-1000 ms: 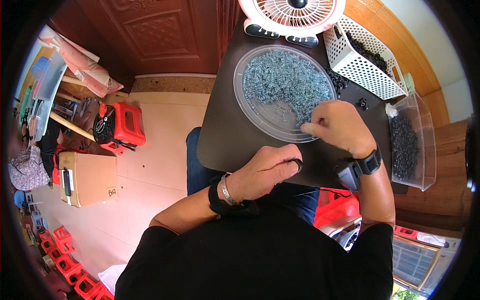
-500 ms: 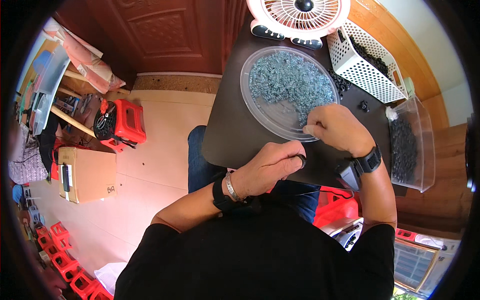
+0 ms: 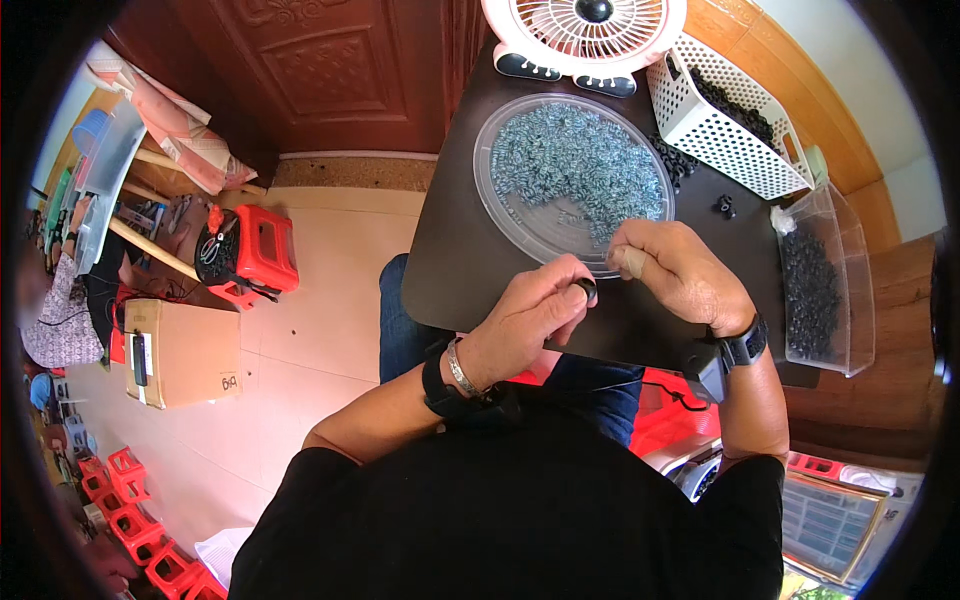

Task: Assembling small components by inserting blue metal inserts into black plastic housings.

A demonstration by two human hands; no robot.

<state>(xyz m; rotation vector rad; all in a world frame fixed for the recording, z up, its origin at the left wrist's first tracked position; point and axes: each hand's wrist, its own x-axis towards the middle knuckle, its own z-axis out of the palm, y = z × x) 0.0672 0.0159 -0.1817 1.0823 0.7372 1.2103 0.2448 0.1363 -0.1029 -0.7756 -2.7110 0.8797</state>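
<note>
Small black ring pinched over the near edge of the dark tabletop, both hands busy.

The left hand (image 3: 530, 315) grips a small black ring (image 3: 588, 291) between thumb and fingers, just off the near rim of the clear round tray (image 3: 490, 190); it is dark, round and mostly hidden by the fingertips. The right hand (image 3: 680, 275) sits close beside, fingers curled, pinching something too small to make out. Silvery little parts (image 3: 580, 160) heap in the tray mid-table. At the far edge stands a white fan (image 3: 585, 30), with a white perforated basket (image 3: 720, 130) of black pieces at the far right corner. A clear bin (image 3: 835, 300) lines the right edge. The dark tabletop (image 3: 450, 260) carries it all.
</note>
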